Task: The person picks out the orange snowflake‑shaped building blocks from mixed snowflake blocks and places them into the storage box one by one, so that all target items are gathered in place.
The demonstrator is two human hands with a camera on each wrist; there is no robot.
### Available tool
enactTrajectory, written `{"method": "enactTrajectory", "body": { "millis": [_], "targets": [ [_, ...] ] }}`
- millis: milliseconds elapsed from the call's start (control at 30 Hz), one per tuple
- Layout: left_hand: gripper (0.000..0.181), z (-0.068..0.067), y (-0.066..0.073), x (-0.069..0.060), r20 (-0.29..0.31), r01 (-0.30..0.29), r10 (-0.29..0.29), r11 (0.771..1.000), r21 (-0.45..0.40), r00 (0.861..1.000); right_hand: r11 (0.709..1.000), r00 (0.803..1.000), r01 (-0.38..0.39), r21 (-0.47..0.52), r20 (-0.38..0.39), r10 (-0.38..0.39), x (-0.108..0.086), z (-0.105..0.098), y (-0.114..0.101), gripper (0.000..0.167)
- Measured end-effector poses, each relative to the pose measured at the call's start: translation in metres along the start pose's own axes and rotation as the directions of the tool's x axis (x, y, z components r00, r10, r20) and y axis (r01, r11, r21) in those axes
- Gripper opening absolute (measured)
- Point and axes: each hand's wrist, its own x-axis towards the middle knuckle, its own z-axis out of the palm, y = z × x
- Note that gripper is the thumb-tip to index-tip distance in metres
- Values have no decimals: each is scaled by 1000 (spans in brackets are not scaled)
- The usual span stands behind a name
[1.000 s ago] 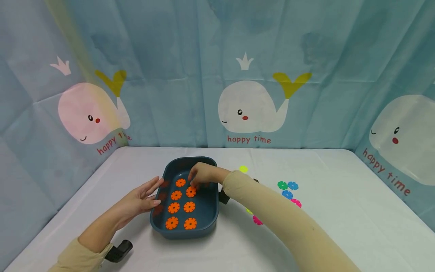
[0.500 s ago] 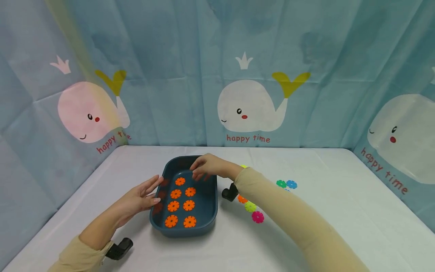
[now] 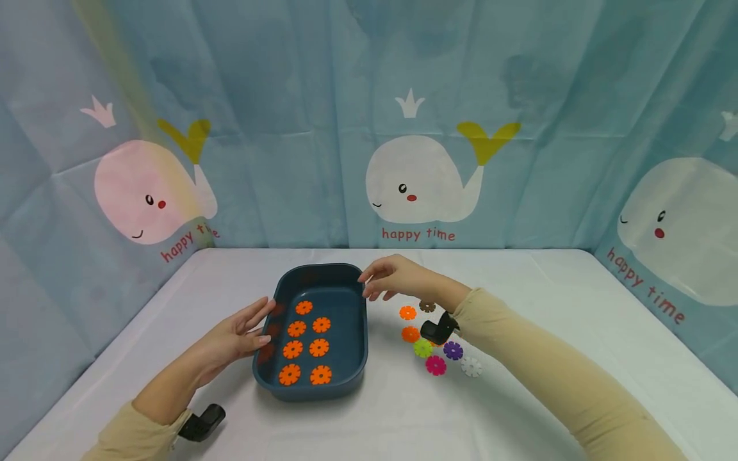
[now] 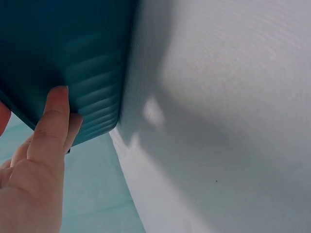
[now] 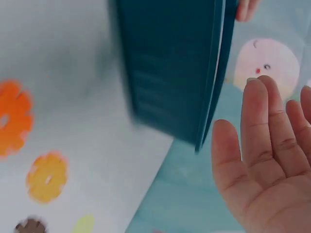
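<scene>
A dark blue container (image 3: 352, 333) stands on the table with several orange flower-shaped discs (image 3: 319, 347) in two columns inside. At its left side my left hand (image 3: 227, 342) holds the wall, with fingertips against the outside in the left wrist view (image 4: 41, 160) and the thumb over the rim. My right hand (image 3: 403, 278) is above the container's far right rim, fingers loosely bent and holding nothing. In the right wrist view the empty right hand (image 5: 267, 165) is beside the container (image 5: 167, 63), its fingers apart from the wall.
Right of the container lie loose discs: orange (image 3: 407, 313), brown (image 3: 427, 307), yellow-green (image 3: 423, 347), pink (image 3: 435, 365), purple (image 3: 453, 350) and white (image 3: 471, 366). The right forearm covers part of the table. A blue whale-print curtain (image 3: 288, 192) hangs behind.
My right hand has lifted from the discs inside the container and moved right, out past the rim. Loose discs under the right arm have come into view. The left hand has stayed in place.
</scene>
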Motion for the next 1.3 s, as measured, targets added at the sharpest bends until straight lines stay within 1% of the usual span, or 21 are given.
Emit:
{"method": "enactTrajectory", "body": {
  "millis": [167,233,333,467,600,700,867,1000,1133,1300],
  "targets": [
    [83,1,-1,-1,4,-4,4,1000,8,1000,999,999,-35,-9,-22,34,-21,-16,15,23],
    [84,1,-2,-1,9,-6,6,1000,11,1000,998,998,-64,-11,-7,64,-28,-22,23,22],
    [83,0,-1,0,10,-8,8,1000,11,1000,993,993,-114,-42,23,115,-36,-28,35,24],
    [83,0,-1,1,3,-4,4,1000,14,1000,980,982,-160,-115,83,170,-45,-33,52,26],
    [85,0,-1,1,9,-7,7,1000,22,1000,966,966,-194,-172,136,218,-53,-36,66,22],
    [86,-1,-1,1,17,-10,9,999,31,1000,950,952,-226,-215,157,262,-58,-38,71,19],
    [85,0,0,1,8,-4,4,1000,25,1000,925,934,-241,-295,188,303,-62,-41,75,22],
    [85,1,2,1,8,-6,6,1000,26,1000,912,933,-228,-341,190,305,-60,-42,80,25],
    [85,1,2,1,9,-8,8,1000,29,1000,904,943,-211,-373,164,288,-58,-39,88,26],
    [84,0,2,0,0,3,-3,1000,24,1000,902,955,-199,-382,131,266,-56,-36,92,26]
  ]
}}
